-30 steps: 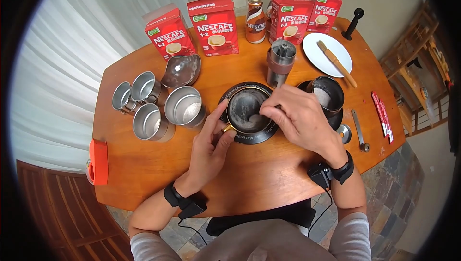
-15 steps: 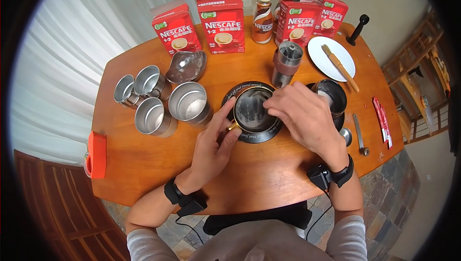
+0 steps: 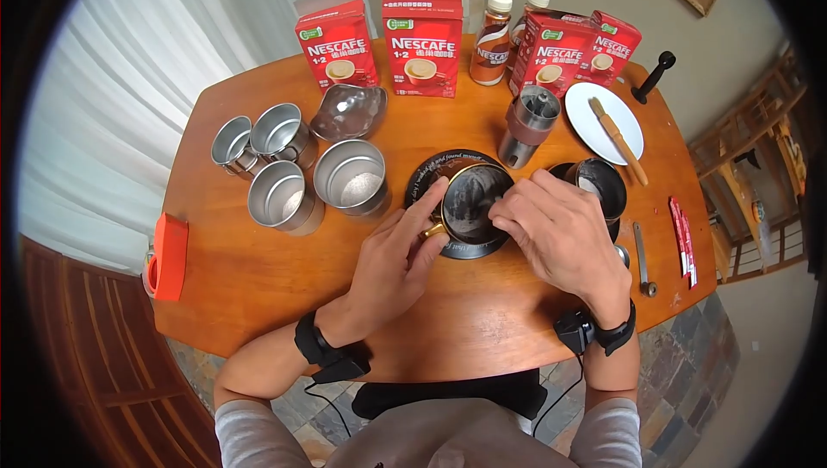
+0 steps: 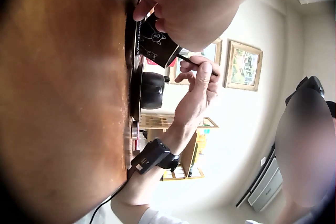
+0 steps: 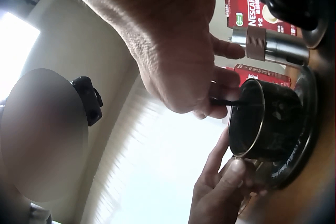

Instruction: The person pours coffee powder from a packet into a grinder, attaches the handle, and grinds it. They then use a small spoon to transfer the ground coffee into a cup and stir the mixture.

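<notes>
In the head view, a black cup (image 3: 472, 209) with a gold rim stands on a black saucer (image 3: 425, 177) with white lettering. My left hand (image 3: 392, 252) holds the cup from the left, fingers along its side and rim, thumb by the gold handle (image 3: 433, 230). Pale streaks show inside the cup. My right hand (image 3: 560, 235) is over the opposite rim. Between its fingertips it pinches a thin dark utensil (image 5: 224, 102), whose slim handle slants down into the cup in the right wrist view; its lower end is hidden.
Metal cups (image 3: 351, 177), some holding white powder, stand left beside a dark dish (image 3: 349, 112). A grinder (image 3: 529, 127) is behind the saucer. Right are a black pot (image 3: 610, 188), a plate (image 3: 594, 145) with a brush (image 3: 616, 136), and red sachets (image 3: 683, 244). Coffee boxes (image 3: 422, 41) line the back.
The head view has shifted, so the tabletop things sit farther right in it. My right hand has moved slightly about the cup's rim with the utensil, while my left hand keeps holding the cup.
</notes>
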Demonstrator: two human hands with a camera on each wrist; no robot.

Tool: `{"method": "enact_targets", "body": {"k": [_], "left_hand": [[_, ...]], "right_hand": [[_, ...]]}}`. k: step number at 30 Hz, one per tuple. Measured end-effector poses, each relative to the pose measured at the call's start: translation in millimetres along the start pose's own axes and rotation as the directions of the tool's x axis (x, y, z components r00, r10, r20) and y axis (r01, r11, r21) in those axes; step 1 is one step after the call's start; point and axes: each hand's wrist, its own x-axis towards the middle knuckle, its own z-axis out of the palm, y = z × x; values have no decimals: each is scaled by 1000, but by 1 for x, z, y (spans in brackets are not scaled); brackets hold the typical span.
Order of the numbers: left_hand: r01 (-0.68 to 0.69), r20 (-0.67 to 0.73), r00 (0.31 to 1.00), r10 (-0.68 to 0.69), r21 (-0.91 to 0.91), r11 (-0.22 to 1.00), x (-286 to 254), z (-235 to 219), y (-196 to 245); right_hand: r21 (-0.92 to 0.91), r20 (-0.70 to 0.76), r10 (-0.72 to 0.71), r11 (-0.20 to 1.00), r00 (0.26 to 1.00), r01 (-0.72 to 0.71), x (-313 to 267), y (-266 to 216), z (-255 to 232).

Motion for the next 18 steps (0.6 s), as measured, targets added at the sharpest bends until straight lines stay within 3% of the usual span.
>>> {"method": "enact_targets", "body": {"k": [3,15,18], "left_hand": [[-37,-3,999,37,44,998,0,0,3],[-68,31,997,65,145,987,1,-1,8],[-148,31,989,145,191,970,3,-1,12]], "right_hand": [[-15,-62,-4,1000,998,3,2,1,0],[-21,48,-9,1000,999,10,1,-8,-4],[95,66,-1,995,998,-5,-1,-4,-1]]}}
